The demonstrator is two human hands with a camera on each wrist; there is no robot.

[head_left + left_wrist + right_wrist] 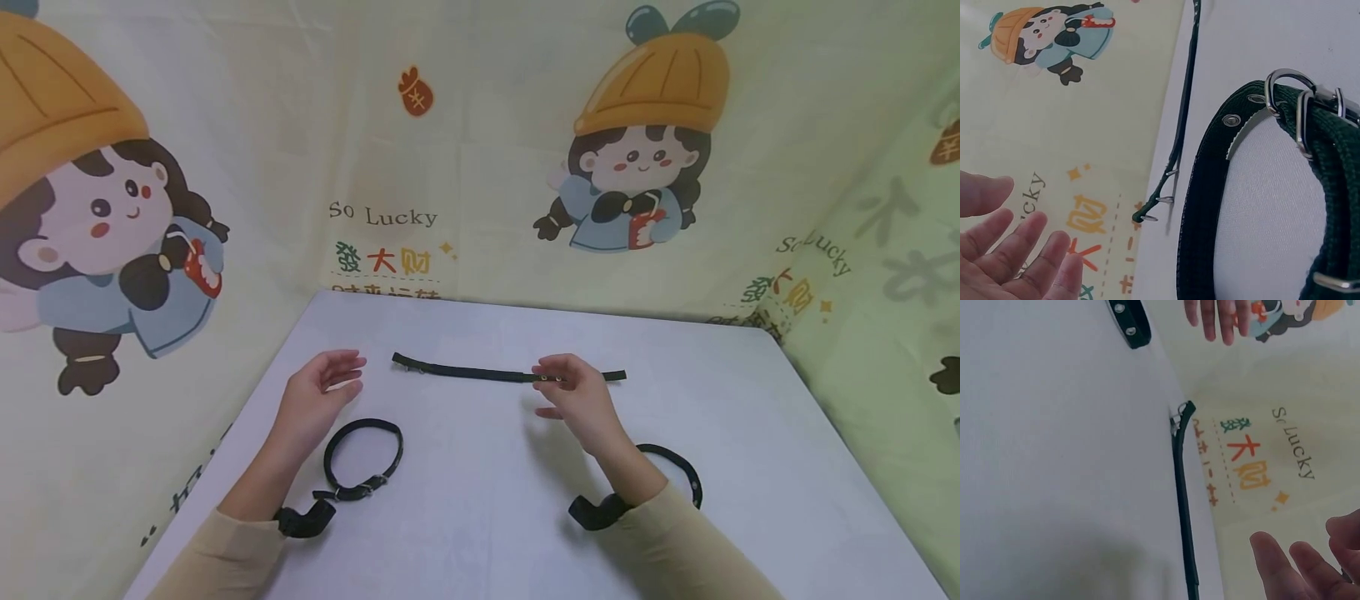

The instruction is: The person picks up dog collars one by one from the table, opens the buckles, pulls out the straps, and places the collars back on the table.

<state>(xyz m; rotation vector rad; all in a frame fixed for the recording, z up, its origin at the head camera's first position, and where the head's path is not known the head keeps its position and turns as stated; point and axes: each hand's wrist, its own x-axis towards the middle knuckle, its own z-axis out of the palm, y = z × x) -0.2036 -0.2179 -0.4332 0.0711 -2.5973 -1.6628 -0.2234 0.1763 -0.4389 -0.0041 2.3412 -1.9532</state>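
A dark green collar (472, 373) with metal eyelets lies stretched out along the back of the white table. In the head view my right hand (581, 400) is raised in front of its right part and covers some of it. The right fingers (1272, 562) are loosely bent, with no clear hold on the collar. My left hand (318, 396) hovers left of that collar's end, fingers relaxed and nothing in them. Below it a buckled collar (1200, 219) forms a loop with a metal ring. Another looped collar (686, 467) is partly hidden behind my right wrist.
The white table (480, 500) reaches back to a patterned cloth (480, 183) that hangs behind and at both sides. Black wrist devices (307, 521) are worn on both wrists, just above the table.
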